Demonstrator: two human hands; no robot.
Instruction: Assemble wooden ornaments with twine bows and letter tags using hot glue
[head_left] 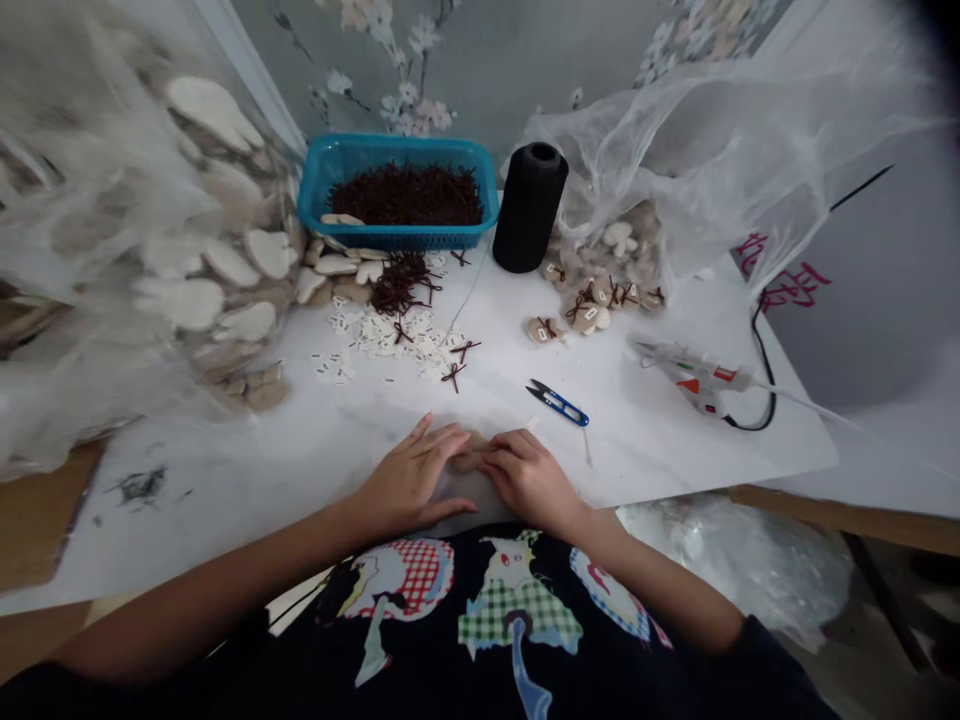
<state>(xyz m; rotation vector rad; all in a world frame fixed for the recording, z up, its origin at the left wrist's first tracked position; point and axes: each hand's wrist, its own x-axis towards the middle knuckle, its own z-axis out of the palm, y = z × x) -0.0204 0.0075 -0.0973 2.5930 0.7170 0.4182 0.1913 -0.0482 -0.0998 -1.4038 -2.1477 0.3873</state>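
At the table's near edge, a small beige fabric piece (469, 458) lies between my two hands, mostly covered by fingers. My left hand (416, 478) is open, with its fingers stretched flat over the piece's left side and its thumb apart. The fingers of my right hand (529, 478) are pinched together on the right side of the same piece. Beyond my right hand lie blue thread snips (559, 402). Brown bows (453, 376) and a spread of small white labels (397, 338) are further up the table.
A blue basket (397, 238) of brown bows stands at the back beside a black thread cone (530, 208). Plastic bags of beige plush pieces (247, 255) fill the left. Finished pieces with bows (585, 312) sit back right, near a glue gun (694, 367) and power strip (709, 400).
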